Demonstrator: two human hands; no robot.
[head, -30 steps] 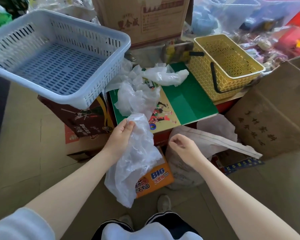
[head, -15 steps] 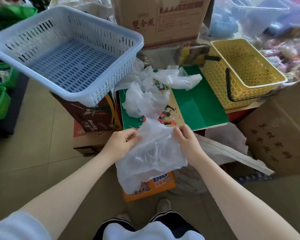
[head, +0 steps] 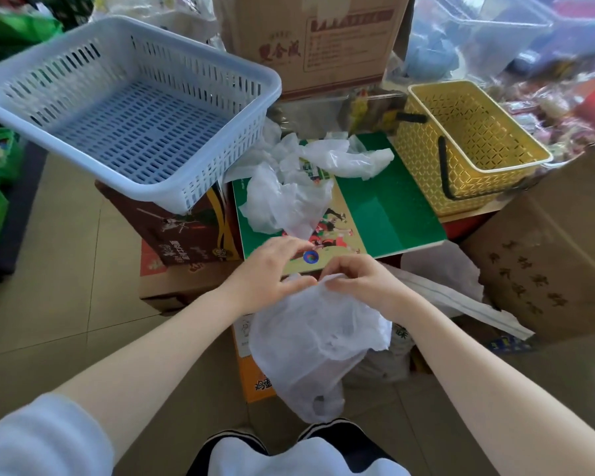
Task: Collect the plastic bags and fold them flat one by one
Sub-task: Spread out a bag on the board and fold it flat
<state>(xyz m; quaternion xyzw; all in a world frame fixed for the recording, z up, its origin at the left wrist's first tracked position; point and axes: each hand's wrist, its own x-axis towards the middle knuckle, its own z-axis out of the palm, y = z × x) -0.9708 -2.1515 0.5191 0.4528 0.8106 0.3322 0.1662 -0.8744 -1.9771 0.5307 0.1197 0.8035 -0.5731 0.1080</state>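
Blue slotted basket, largest item, sits tilted on a brown printed carton at upper left; nothing in it. Yellow lattice basket with black handle at upper right, also empty. Between them lies a green-and-picture printed box serving as the counter, with loose plastic bags heaped on its far-left part, crumpled, none folded. Bag in hand: translucent white, held in the air in front of the box's near edge, hanging down over an orange carton on the floor. Left hand and right hand are close together at the bag's top edge, each grip pinching the film between thumb and fingers. Judgement: film is very light, limp, slippery, holds creases poorly and will trap air; it tears rather than breaks. Best taken at the top hem or handle corners, pulled taut sideways, then smoothed flat before each fold.
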